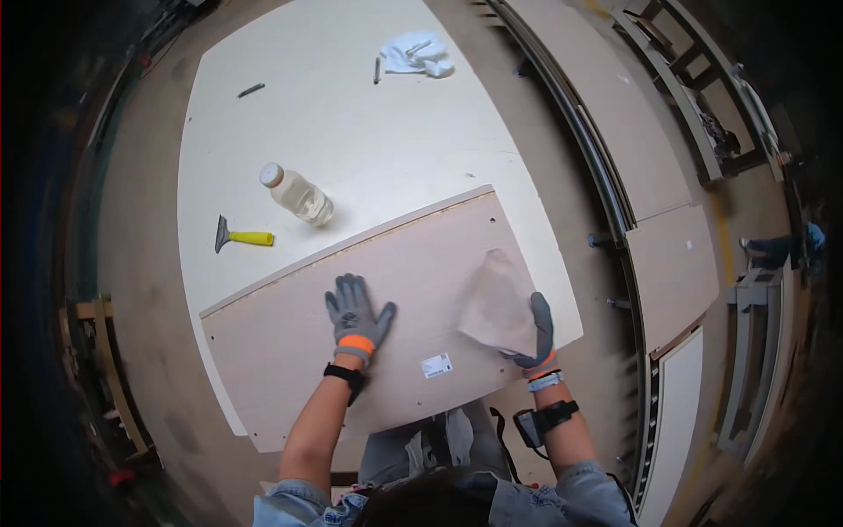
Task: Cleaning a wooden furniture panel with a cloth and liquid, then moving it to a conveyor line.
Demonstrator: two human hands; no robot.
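A pinkish-beige panel [272, 351] lies across the near end of the white table [351, 132], with a groove along its far edge and small holes near its borders. My left hand [358, 318], in a grey glove with an orange cuff, rests flat on the panel, fingers stretched out. In my right hand [537, 338], gloved alike, is a beige cloth [496, 303], slightly blurred, over the panel's right part. Part of that hand's grip is hidden by the cloth. A white label [435, 365] sits on the panel between my hands.
Beyond the panel stand a clear bottle [303, 198] with a white cap and a scraper [246, 237] with a yellow handle. A white cloth [417, 54] and two small dark tools lie farther back. At right runs a roller conveyor [584, 132] with panels; a person [781, 249] is far right.
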